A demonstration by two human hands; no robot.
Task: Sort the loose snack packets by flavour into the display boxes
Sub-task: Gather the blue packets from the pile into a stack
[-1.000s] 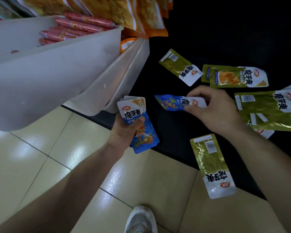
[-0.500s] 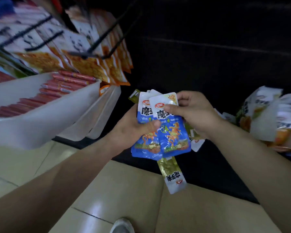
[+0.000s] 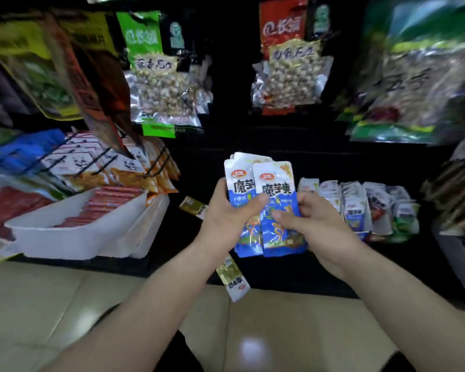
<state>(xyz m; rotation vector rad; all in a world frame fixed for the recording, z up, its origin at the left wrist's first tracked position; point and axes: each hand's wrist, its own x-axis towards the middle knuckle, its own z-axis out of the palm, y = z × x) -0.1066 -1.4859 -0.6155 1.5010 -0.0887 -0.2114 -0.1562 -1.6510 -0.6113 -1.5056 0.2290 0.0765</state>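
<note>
Both hands hold a stack of blue and white snack packets upright in front of a dark shelf. My left hand grips the stack from the left, thumb across the front. My right hand pinches the front packet's right edge. A green-gold packet lies at the shelf's front edge below the stack. Another green-gold packet lies on the shelf left of my left hand. To the right stand display boxes filled with upright packets.
A white bin with red sausage sticks sits at the left, with hanging snack bags above it. Bags of nuts hang on the back wall. More packaged goods crowd the far right. Beige floor tiles lie below.
My right hand brought a blue packet from the shelf onto the stack in my left hand. The view has tilted up from the floor towards the shelf and hanging bags.
</note>
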